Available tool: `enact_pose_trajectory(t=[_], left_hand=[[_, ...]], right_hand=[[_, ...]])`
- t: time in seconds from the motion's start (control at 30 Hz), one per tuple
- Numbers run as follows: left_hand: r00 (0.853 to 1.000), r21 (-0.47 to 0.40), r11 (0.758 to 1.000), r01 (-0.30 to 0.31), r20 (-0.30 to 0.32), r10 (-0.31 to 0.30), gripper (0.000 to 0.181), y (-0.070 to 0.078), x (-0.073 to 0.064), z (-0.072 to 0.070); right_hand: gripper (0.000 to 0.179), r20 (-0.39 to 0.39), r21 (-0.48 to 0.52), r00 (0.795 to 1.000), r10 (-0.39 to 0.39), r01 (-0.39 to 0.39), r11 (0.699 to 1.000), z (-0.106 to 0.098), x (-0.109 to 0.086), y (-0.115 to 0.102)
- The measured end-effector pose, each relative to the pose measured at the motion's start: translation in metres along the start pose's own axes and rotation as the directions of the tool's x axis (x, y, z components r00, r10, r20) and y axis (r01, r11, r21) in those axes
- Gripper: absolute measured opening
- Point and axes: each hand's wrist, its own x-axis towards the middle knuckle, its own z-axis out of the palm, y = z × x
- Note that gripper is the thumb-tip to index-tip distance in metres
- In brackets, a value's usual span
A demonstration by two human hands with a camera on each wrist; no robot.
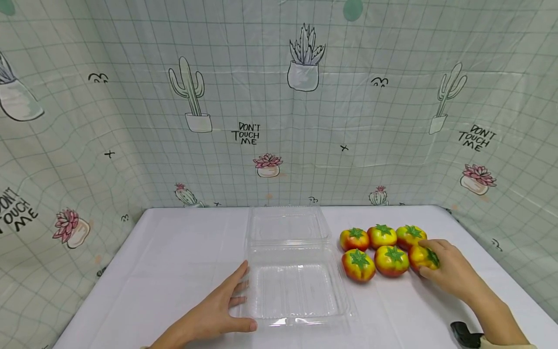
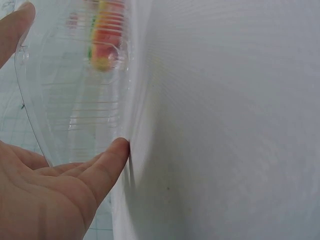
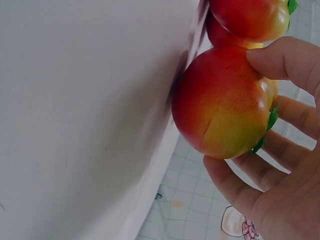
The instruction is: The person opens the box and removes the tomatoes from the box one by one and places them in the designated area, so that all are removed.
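Observation:
A clear plastic clamshell box (image 1: 296, 291) lies opened out on the table, its lid (image 1: 287, 225) folded back away from me. My left hand (image 1: 218, 305) rests along the box's left side, fingers spread and fairly straight, thumb by the near left corner. In the left wrist view, a fingertip (image 2: 121, 145) touches the box's rim. On the right, my right hand (image 1: 451, 266) grips a red-and-yellow tomato (image 1: 419, 257), tilted so its green leafy top faces right. The right wrist view shows the thumb and fingers round this tomato (image 3: 225, 105).
Several similar tomatoes (image 1: 391, 261) stand in two rows right of the box, leafy tops up. A white cloth covers the table (image 1: 183, 257). A black object (image 1: 465, 334) sits by the right wrist. Behind hangs a checked curtain (image 1: 244, 97) with plant drawings.

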Motion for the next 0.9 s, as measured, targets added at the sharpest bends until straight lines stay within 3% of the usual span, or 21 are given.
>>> enact_pose_trajectory(t=[0.9], left_hand=[[1.000,0.005,1.000,-0.013,0.002,0.013,0.114,-0.0026,0.0009,-0.0001]], right_hand=[[0.060,0.007,0.002,1.000,-0.001,0.001,1.000,0.0041,-0.0006,-0.0001]])
